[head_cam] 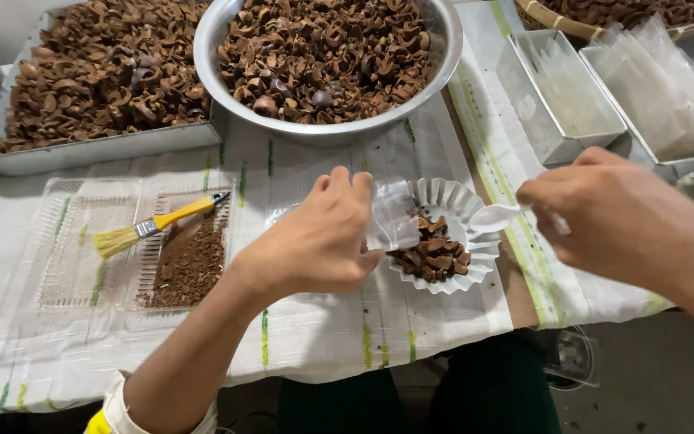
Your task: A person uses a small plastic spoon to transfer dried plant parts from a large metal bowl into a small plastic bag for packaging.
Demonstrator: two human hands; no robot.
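1. The left hand reaches in over the surface, which is covered with a white cloth with green stripes. Its grip pinches a small clear plastic bag between thumb and fingers, holding the bag right at the rim of the fluted dish.
2. The right hand comes in from the right. Its grip closes on the handle of a white plastic spoon, whose bowl points left and hangs over the right edge of the dish, just beside the bag.
3. The white fluted dish sits on the cloth between the two hands. It holds a small heap of brown shell pieces, mostly in its lower half.
4. To the left lies a clear plastic tray with a patch of brown crumbs in it. A small brush with a yellow handle rests across the tray, bristles to the left.
5. At the far edge stands a large round metal bowl full of brown shells, touching a flat metal tray on its left that is also heaped with shells.
6. To the upper right are two rectangular metal tins holding stacks of clear bags, and behind them the edge of a woven basket.
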